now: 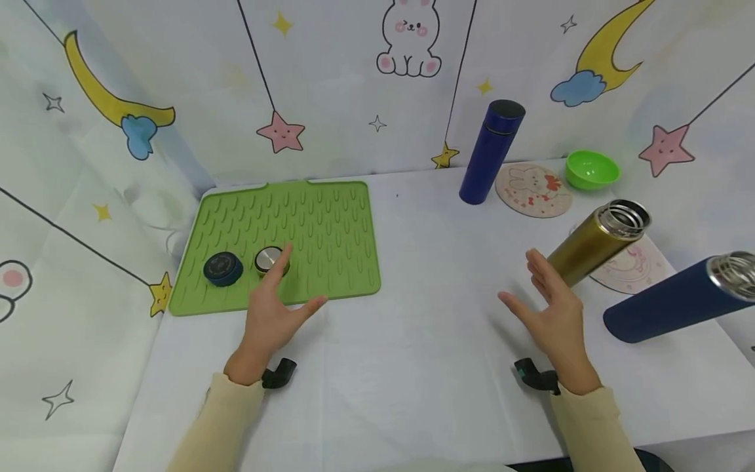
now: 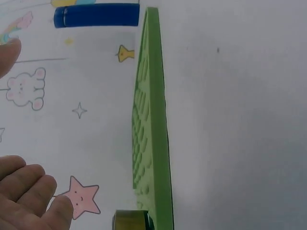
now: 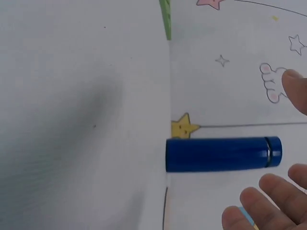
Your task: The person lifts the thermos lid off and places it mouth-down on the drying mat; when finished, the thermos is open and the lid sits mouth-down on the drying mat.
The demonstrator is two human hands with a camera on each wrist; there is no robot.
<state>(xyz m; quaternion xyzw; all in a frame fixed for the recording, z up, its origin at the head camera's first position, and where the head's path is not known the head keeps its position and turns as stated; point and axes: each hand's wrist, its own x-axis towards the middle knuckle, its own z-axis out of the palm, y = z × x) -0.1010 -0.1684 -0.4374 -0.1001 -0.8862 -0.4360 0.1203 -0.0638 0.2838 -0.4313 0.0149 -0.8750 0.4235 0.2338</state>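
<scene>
My left hand hovers at the front edge of a green mat, its fingers extended and thumb spread, holding nothing. Beyond its fingertips a silver-topped lid lies on the mat, partly covered by the index finger in the head view. A dark blue lid lies to its left. My right hand is held over the white table with fingers straight and thumb apart, also holding nothing. Just behind it stands a lidless gold thermos. Farther right is a lidless dark blue thermos.
At the back stands a capped blue thermos. Right of it are a round rabbit-print coaster and a green bowl. A second printed coaster lies behind the gold thermos. A patterned cloth hangs behind the table.
</scene>
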